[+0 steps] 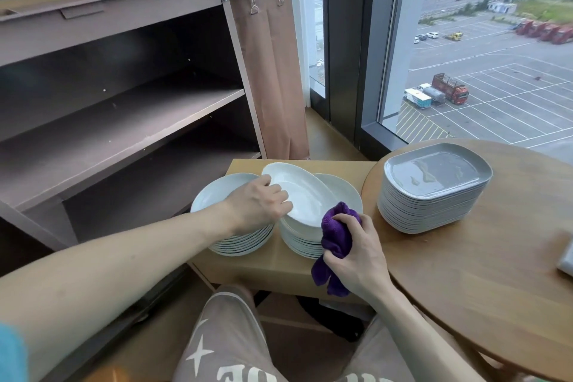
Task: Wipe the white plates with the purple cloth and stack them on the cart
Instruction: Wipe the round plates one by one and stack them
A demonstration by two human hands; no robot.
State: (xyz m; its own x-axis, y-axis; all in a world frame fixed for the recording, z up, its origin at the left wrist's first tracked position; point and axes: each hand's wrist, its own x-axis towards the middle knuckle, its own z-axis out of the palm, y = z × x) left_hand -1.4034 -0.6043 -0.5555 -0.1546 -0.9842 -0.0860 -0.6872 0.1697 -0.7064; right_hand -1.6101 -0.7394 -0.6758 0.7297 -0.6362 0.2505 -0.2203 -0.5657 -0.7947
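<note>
Window corner, seated position; contents as follows.

1. Low light-wood side table (248,270) before your knees, carrying two stacks of round white ceramic plates: left stack (217,195) and right stack (302,242), just beside each other.
2. One white glazed plate (304,192), tilted up over the right stack. Your left hand (260,205) grips its left rim, fingers curled over the edge.
3. Purple plush cloth (336,236), bunched in your right hand (356,254), whose fingers close round it; the wad sits at the plate's near-right rim (actual contact cannot be told).
4. Brown cart with flat shelves (124,121), on your left, well apart from the held plate.
5. Round wooden table (480,273) on your right, bearing a stack of grey rounded-rectangular plates (434,189); not part of this job.

Step in hand, by judgement: wiping one plate, with both white stacks yet to go over. Next move calls for sweeping the cloth across the plate's face while your left hand keeps it steady, then carrying it left to a cart shelf.
</note>
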